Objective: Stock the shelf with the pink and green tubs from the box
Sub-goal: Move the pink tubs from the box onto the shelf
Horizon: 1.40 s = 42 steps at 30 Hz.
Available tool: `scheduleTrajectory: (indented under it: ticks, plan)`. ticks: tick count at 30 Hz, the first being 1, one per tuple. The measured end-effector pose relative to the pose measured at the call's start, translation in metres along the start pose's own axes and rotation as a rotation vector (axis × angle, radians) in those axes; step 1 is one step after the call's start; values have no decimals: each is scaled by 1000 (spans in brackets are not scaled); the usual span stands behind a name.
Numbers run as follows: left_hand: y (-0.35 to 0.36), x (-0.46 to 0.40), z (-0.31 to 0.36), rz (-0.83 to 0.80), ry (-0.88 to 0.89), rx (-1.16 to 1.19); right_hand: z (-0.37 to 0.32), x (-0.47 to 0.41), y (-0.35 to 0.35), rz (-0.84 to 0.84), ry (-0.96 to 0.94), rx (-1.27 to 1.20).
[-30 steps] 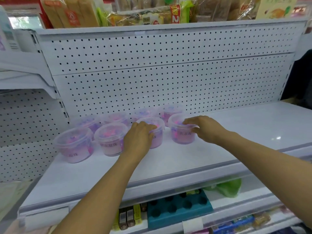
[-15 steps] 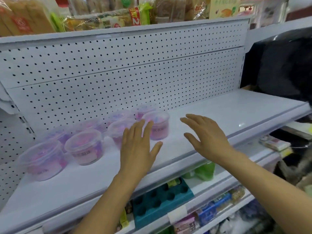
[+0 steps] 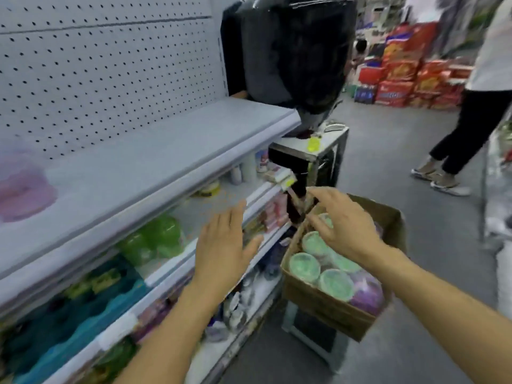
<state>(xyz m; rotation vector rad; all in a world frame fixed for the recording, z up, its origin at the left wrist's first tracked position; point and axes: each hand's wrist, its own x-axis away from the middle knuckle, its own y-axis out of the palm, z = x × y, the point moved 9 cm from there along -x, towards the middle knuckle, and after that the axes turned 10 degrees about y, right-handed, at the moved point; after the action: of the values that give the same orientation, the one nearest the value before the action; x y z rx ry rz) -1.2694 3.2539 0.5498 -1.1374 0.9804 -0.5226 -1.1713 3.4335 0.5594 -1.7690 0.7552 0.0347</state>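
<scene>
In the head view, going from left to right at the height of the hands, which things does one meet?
Green bags on the lower shelf → left hand → right hand above the box → grey floor.

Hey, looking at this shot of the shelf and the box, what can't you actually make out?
Head view only:
- Pink tubs on the white shelf: one pink smear, motion-blurred and cut by the left edge; count unknown.
- Brown cardboard box: the right hand covers some green-lidded tubs.
- Lower-shelf labels: too blurred to read.

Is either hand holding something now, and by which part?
Nothing is held. The left hand is open in the air; the right hand reaches over the box.
</scene>
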Motion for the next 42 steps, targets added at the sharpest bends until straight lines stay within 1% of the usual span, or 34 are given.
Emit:
scheduleTrajectory:
  ticks: [5, 9, 13, 18, 22, 26, 32, 35, 37, 39, 42]
  plan:
    - [99, -32, 73, -190, 71, 134, 134, 32, 2, -124, 276, 57]
    - [165, -51, 112, -322, 145, 190, 216, 55, 24, -255, 431, 108]
    - [231, -74, 133, -459, 181, 272, 275, 73, 63, -396, 556, 95]
    - [314, -106, 156, -612, 239, 323, 329, 77, 120, -570, 645, 142]
    - [383, -122, 179, -744, 300, 398, 370, 62, 162, -671, 655, 244]
    - [445, -124, 196, -831, 444, 331, 411, 49, 207, -711, 617, 337]
    - [507, -116, 233, -882, 733, 254, 445, 41, 273, -796, 448, 471]
    - [529, -117, 244, -934, 781, 173, 456, 43, 296, -826, 428, 492]
    - [538, -118, 251, -949, 826, 101, 460, 42, 303, -813, 436, 476]
    - [543, -119, 256, -956, 866, 38, 461, 38, 304, -763, 420, 473]
    - [544, -118, 260, -948, 875, -21, 460, 34, 301, -698, 389, 467]
